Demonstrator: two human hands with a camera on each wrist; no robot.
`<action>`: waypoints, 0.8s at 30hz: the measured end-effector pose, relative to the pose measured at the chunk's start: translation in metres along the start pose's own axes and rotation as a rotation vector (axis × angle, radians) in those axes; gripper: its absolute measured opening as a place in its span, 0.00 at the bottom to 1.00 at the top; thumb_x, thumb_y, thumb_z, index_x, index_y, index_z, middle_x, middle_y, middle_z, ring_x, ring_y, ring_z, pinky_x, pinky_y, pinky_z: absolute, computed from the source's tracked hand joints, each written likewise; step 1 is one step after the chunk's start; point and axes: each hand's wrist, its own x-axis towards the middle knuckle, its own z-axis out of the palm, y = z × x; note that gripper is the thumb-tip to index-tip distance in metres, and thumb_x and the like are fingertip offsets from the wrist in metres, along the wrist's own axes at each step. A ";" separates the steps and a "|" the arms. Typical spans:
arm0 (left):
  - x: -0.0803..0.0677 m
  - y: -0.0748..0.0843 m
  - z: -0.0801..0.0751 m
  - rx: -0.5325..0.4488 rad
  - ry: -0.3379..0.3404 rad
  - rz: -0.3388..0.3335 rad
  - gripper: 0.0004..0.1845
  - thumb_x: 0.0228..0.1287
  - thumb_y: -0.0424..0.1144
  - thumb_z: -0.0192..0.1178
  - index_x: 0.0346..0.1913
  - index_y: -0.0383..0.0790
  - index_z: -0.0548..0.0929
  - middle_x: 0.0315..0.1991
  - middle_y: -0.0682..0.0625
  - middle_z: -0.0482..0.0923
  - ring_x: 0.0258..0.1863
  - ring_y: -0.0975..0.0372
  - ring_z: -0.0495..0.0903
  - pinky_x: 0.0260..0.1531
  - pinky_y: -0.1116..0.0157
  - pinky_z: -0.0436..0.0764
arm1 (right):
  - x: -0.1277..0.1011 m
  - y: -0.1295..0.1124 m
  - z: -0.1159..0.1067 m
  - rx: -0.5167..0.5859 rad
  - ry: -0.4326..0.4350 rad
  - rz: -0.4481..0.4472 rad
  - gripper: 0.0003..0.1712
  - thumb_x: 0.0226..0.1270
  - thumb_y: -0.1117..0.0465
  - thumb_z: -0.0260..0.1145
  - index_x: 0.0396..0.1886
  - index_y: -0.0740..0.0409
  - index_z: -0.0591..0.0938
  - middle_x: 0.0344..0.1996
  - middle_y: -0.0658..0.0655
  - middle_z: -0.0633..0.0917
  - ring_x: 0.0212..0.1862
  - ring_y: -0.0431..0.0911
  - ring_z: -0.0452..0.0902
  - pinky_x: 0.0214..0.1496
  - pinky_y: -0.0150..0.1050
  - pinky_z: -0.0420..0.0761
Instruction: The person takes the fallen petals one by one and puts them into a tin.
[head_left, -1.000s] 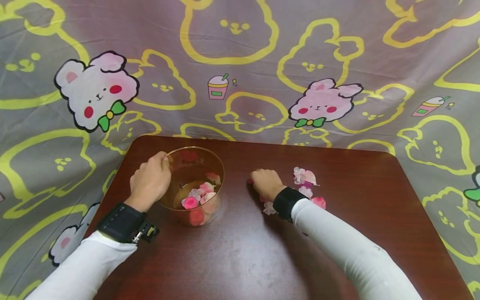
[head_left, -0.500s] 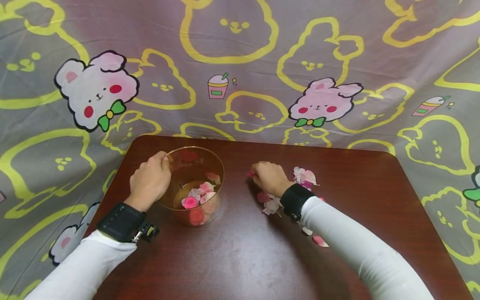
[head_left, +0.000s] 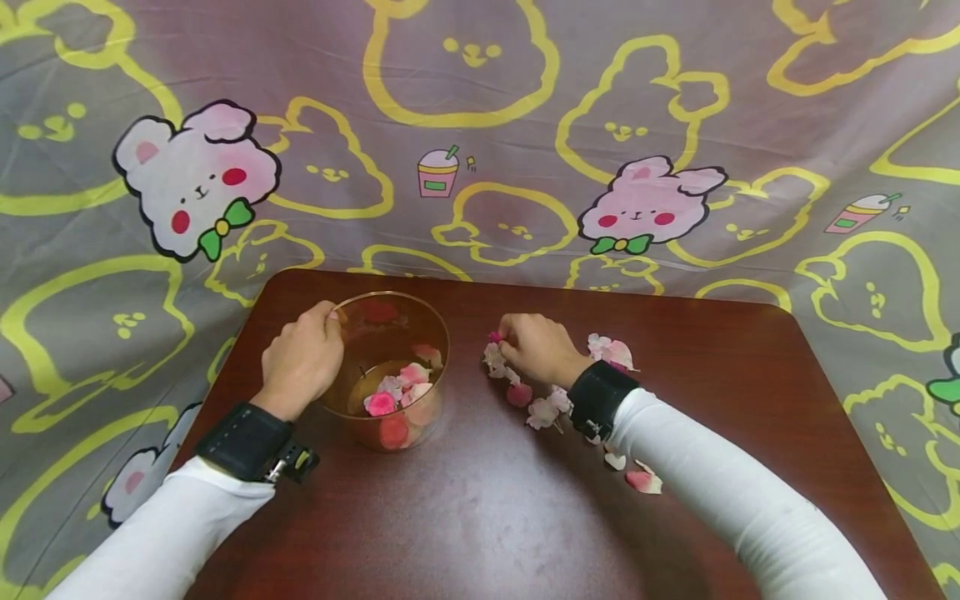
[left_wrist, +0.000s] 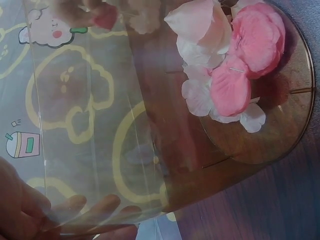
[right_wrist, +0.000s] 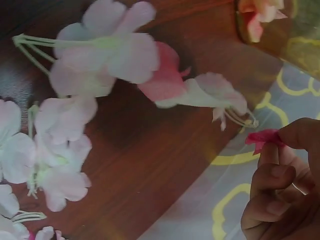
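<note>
At the left of the table, my left hand grips the rim of a clear amber bin. In the left wrist view its fingers show through the bin wall, thumb on the other side. Pink and white artificial petals lie on the bin's floor. To the right of the bin, my right hand pinches a deep pink petal between thumb and fingertips, just above the table. Pale flower heads with thin stems and a coral petal lie beside and below that hand.
More loose petals lie to the right of the right wrist, and others lie nearer the front, partly behind the sleeve. The brown table ends at a printed cloth backdrop along its far edge.
My right hand has risen slightly and shifted away, with the deep pink petal now showing at its fingertips. Pale flowers formerly beneath the hand and forearm have come into view. The left hand stays put.
</note>
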 end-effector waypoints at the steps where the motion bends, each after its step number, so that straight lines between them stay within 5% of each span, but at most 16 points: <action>1: 0.000 0.000 0.000 0.000 0.000 0.001 0.22 0.82 0.46 0.34 0.61 0.39 0.75 0.47 0.33 0.83 0.47 0.34 0.83 0.32 0.43 0.74 | 0.000 -0.001 -0.002 0.011 0.001 -0.001 0.08 0.68 0.58 0.64 0.43 0.55 0.84 0.31 0.51 0.85 0.31 0.43 0.77 0.29 0.37 0.73; 17: 0.000 -0.001 0.000 0.001 -0.003 -0.007 0.23 0.82 0.46 0.33 0.62 0.39 0.74 0.49 0.32 0.82 0.48 0.33 0.82 0.34 0.41 0.75 | -0.007 -0.026 -0.018 0.134 0.058 -0.053 0.05 0.66 0.57 0.64 0.39 0.51 0.82 0.29 0.48 0.85 0.26 0.41 0.73 0.24 0.35 0.67; 24: 0.001 -0.001 0.000 0.001 0.003 0.005 0.22 0.81 0.46 0.33 0.60 0.40 0.75 0.51 0.30 0.82 0.49 0.32 0.82 0.35 0.40 0.75 | -0.009 -0.029 -0.019 0.155 0.101 -0.055 0.06 0.69 0.56 0.62 0.38 0.50 0.84 0.29 0.48 0.87 0.29 0.41 0.78 0.27 0.36 0.72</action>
